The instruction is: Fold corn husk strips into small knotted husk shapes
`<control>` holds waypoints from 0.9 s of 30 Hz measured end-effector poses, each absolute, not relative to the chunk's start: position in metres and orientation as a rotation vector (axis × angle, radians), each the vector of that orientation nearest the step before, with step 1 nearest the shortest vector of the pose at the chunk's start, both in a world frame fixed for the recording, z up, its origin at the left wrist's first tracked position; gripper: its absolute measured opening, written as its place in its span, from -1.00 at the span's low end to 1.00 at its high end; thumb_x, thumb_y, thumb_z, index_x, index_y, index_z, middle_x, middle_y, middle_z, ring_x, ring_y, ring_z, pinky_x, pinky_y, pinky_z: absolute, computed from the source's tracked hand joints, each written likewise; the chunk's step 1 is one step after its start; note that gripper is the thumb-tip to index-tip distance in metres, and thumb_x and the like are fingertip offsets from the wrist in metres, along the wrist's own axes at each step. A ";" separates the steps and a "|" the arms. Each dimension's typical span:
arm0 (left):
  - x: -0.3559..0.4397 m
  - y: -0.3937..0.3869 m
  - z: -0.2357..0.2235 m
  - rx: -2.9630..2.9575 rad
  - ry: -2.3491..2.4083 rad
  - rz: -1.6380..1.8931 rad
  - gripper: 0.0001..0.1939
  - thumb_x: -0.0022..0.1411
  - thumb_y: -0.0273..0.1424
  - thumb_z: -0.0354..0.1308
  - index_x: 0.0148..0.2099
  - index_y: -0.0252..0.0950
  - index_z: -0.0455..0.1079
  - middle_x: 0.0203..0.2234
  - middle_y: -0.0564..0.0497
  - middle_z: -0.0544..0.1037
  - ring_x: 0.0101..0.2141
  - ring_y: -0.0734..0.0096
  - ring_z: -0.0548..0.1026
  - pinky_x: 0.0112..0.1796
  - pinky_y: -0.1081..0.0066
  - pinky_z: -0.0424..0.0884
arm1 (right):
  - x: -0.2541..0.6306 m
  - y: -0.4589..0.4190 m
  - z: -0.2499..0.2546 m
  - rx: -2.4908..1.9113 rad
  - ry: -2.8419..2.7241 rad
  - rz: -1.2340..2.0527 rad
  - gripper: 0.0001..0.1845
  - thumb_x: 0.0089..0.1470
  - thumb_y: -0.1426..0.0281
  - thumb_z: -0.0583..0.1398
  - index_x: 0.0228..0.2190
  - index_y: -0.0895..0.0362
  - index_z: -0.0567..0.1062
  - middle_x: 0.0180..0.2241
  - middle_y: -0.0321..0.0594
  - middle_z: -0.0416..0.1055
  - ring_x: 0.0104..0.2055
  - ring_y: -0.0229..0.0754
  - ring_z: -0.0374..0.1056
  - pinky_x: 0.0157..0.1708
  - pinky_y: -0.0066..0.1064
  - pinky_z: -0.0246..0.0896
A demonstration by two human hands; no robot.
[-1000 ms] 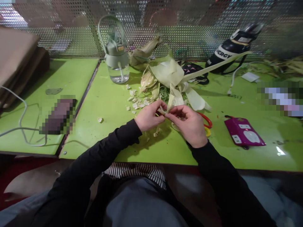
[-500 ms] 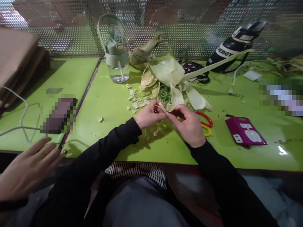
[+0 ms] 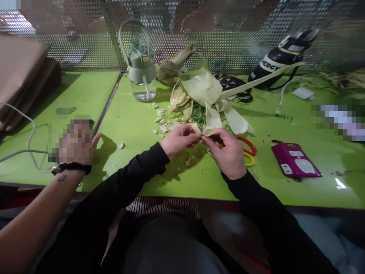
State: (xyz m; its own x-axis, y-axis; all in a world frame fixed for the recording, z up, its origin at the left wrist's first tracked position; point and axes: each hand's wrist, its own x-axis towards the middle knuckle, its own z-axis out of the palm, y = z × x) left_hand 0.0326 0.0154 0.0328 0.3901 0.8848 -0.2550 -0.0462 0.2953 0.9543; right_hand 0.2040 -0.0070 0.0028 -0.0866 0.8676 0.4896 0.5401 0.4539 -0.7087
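Over the front of the green table, my left hand (image 3: 180,140) and my right hand (image 3: 228,151) meet, both closed in a pinch. Between their fingertips is a small pale piece of corn husk (image 3: 209,132), partly hidden by the fingers. Just beyond lie large pale corn husks (image 3: 203,86) over thin green strands (image 3: 199,114). Small cut husk bits (image 3: 164,123) are scattered left of them. Scissors with red and yellow handles (image 3: 248,146) lie beside my right hand, their blades out of sight.
A water bottle (image 3: 142,82) and a black bottle (image 3: 275,62) stand by the perforated screen. A purple power strip (image 3: 298,160) lies right. At left, another person's hand (image 3: 75,142) covers a blurred phone near cables; brown cardboard (image 3: 21,72) is behind.
The other person's hand has reached forward from the lower left onto the phone. My hands have stayed nearly in place, fingers shifting slightly on the husk piece.
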 end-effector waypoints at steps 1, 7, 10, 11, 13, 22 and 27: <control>0.032 0.016 0.033 1.115 0.948 0.775 -0.82 0.30 -0.56 0.17 -0.36 -0.37 0.27 -0.54 0.15 0.40 -0.51 0.67 0.37 -0.37 0.50 0.32 | 0.204 -0.007 0.003 -1.209 -1.755 0.415 -0.82 0.17 0.22 0.27 -0.31 0.07 0.50 -0.36 -0.26 0.53 -0.37 -0.18 0.45 -0.29 -0.29 0.40; 0.028 0.018 0.030 1.169 0.857 0.775 -0.84 0.18 -0.64 0.23 -0.33 -0.38 0.30 -0.54 0.19 0.37 -0.56 0.70 0.30 -0.46 0.54 0.26 | 0.201 -0.011 0.005 -1.171 -1.783 0.358 -0.88 0.18 0.28 0.27 -0.32 0.06 0.48 -0.37 -0.27 0.54 -0.38 -0.20 0.45 -0.31 -0.32 0.40; 0.028 0.017 0.030 1.173 0.909 0.802 -0.84 0.15 -0.70 0.17 -0.33 -0.38 0.31 -0.54 0.18 0.38 -0.56 0.69 0.32 -0.47 0.56 0.26 | 0.200 -0.012 0.006 -1.131 -1.831 0.306 -0.92 0.21 0.32 0.24 -0.32 0.06 0.48 -0.36 -0.27 0.53 -0.37 -0.21 0.44 -0.31 -0.35 0.38; 0.029 0.016 0.031 1.169 0.923 0.818 -0.82 0.14 -0.72 0.15 -0.32 -0.37 0.32 -0.55 0.19 0.38 -0.57 0.70 0.31 -0.48 0.57 0.24 | 0.199 -0.012 0.007 -1.123 -1.855 0.283 -0.92 0.22 0.32 0.23 -0.32 0.06 0.49 -0.34 -0.26 0.53 -0.36 -0.21 0.44 -0.31 -0.36 0.38; 0.030 0.014 0.032 1.158 0.951 0.836 -0.79 0.14 -0.76 0.12 -0.31 -0.36 0.32 -0.57 0.20 0.38 -0.59 0.71 0.30 -0.50 0.59 0.22 | 0.199 -0.013 0.008 -1.111 -1.901 0.244 -0.92 0.24 0.33 0.21 -0.30 0.05 0.50 -0.32 -0.24 0.53 -0.34 -0.20 0.43 -0.32 -0.35 0.36; 0.033 0.011 0.034 1.168 0.993 0.800 -0.76 0.12 -0.79 0.09 -0.34 -0.36 0.28 -0.56 0.20 0.36 -0.58 0.69 0.30 -0.48 0.55 0.26 | 0.196 -0.015 0.010 -1.101 -1.904 0.195 -0.91 0.26 0.35 0.18 -0.29 0.06 0.49 -0.34 -0.24 0.51 -0.36 -0.20 0.42 -0.32 -0.33 0.37; 0.031 0.012 0.037 1.062 0.938 0.736 -0.87 0.20 -0.67 0.15 -0.35 -0.40 0.32 -0.50 0.12 0.44 -0.50 0.66 0.41 -0.39 0.52 0.34 | 0.199 -0.014 0.010 -1.120 -1.899 0.223 -0.95 0.20 0.37 0.23 -0.27 0.05 0.51 -0.30 -0.25 0.56 -0.36 -0.20 0.44 -0.33 -0.32 0.40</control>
State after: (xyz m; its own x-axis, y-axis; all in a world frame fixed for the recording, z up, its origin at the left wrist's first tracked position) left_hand 0.0313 0.0116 0.0369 0.4281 0.8615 -0.2729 -0.0600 0.3284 0.9426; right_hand 0.1989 -0.0139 0.0102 -0.1918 0.7740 0.6035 0.6134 0.5745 -0.5419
